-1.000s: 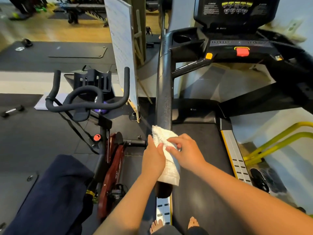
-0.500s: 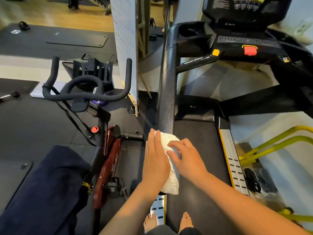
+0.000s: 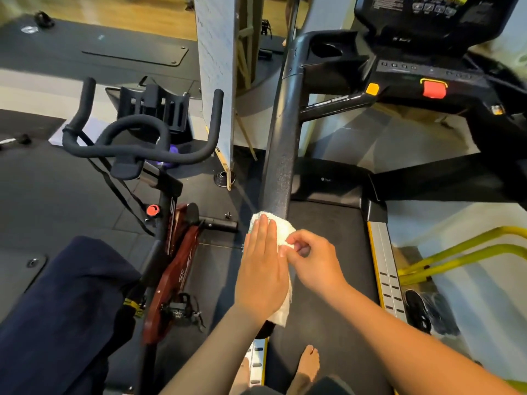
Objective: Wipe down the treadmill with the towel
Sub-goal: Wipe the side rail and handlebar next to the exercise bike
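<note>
I am working the towel [image 3: 282, 228] on the treadmill's [image 3: 328, 280] left rail [image 3: 281, 155], close to the rail's rear end and above the left edge of the belt. The cloth is draping over the rail, with its lower corner hanging out below my left wrist.

My left grip [image 3: 263, 269] is lying flat on top of the towel, fingers straight and together, pressing it down onto the rail without curling round it. My right grip [image 3: 313, 260] is pinching the towel's right edge between thumb and fingertips, right beside the left grip's fingers.

I am reading this as the rail wipe, with the task far from done: the long run of rail up to the console [image 3: 427, 24] is lying ahead of the towel.

To do this step well, I am thinking of these points:
- The flat palm is reaching only the top of the rail, so the sides and underside are calling for the cloth to be wrapped round.
- The pinch should be holding the edge taut so the towel is sliding as one pad and not bunching.
- Long, steady strokes along the rail will suit it better than dabbing.
- Uneven pressure may be letting the cloth slip off toward the bike [image 3: 137, 143].
</note>
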Action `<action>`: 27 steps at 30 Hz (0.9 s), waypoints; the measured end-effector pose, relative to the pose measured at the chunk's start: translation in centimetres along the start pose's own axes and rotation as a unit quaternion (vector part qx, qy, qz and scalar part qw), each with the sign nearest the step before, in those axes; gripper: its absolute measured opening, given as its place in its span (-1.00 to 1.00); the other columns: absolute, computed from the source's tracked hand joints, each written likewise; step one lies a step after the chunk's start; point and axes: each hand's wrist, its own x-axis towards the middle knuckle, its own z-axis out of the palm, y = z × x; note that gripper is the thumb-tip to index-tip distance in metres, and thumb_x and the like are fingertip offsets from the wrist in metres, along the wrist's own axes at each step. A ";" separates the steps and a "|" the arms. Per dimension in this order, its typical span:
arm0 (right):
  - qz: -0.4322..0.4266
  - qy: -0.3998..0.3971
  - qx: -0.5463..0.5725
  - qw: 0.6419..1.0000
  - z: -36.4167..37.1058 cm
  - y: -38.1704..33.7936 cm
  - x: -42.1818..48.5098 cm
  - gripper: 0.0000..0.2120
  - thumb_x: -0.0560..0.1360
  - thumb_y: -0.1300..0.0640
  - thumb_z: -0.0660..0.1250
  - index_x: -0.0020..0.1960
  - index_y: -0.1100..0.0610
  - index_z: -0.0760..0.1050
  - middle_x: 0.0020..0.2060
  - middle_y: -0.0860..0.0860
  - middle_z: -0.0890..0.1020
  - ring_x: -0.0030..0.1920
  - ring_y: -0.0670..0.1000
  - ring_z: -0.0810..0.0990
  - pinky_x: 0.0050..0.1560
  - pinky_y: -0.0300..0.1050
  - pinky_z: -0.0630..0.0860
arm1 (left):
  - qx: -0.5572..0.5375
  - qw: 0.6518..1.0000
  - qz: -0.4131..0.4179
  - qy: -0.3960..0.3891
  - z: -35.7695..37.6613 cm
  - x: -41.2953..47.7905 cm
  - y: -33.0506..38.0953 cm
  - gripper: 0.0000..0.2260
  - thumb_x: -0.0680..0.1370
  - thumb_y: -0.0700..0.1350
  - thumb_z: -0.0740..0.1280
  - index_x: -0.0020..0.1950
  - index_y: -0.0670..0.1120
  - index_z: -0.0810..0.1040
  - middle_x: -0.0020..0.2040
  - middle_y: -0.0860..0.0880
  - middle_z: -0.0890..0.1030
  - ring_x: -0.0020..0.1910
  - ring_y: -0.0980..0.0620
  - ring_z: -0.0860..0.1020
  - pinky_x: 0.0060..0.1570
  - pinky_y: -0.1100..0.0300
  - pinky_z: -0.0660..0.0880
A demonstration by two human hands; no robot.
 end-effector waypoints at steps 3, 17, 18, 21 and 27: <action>-0.010 -0.047 0.024 0.999 -0.4 0.2 1.0 -0.91 0.40 0.17 0.49 -0.20 0.07 0.57 -0.37 -0.09 0.47 -0.41 -0.20 0.40 -0.31 -0.41 0.37 | -0.004 1.000 0.000 0.009 0.3 0.0 -0.4 -0.43 0.59 0.04 -0.13 0.60 -0.08 -0.11 0.63 -0.05 -0.06 0.59 0.10 -0.15 0.56 0.03 -0.08; 0.108 -0.251 0.220 0.936 0.2 8.6 1.6 -0.83 0.57 0.21 0.28 -0.02 -0.05 0.55 -0.07 -0.14 0.65 0.00 -0.11 0.60 0.08 -0.27 0.51 | 0.285 0.957 -0.048 0.024 3.1 0.9 3.9 -0.41 0.52 -0.17 0.16 0.55 -0.27 0.15 0.56 -0.26 0.17 0.54 -0.27 0.15 0.51 -0.16 0.11; 0.113 -0.246 0.246 0.931 0.7 8.5 1.4 -0.80 0.58 0.24 0.24 0.03 -0.05 0.51 -0.03 -0.16 0.62 0.04 -0.15 0.59 0.08 -0.35 0.47 | 0.283 0.957 -0.051 0.031 2.9 1.1 4.2 -0.43 0.56 -0.18 0.14 0.56 -0.26 0.15 0.57 -0.25 0.14 0.56 -0.24 0.11 0.52 -0.14 0.07; 0.129 -0.189 0.286 0.930 1.3 7.2 2.5 -0.72 0.61 0.15 0.22 0.29 -0.08 0.48 0.11 -0.22 0.57 0.16 -0.17 0.55 0.21 -0.30 0.45 | 0.271 0.959 -0.078 0.023 2.5 3.1 4.9 -0.38 0.60 -0.17 0.18 0.60 -0.24 0.00 0.61 -0.21 0.02 0.60 -0.12 -0.04 0.55 -0.06 -0.01; 0.009 -0.131 0.272 0.953 -0.7 6.6 5.7 -0.57 0.60 0.26 0.22 0.44 0.00 0.36 0.43 -0.20 0.27 0.40 -0.29 0.23 0.42 -0.35 0.21 | 0.290 0.952 -0.096 0.023 2.5 8.1 5.7 -0.34 0.63 -0.15 0.28 0.59 -0.26 -0.02 0.60 -0.26 0.04 0.59 -0.17 0.02 0.52 -0.13 0.14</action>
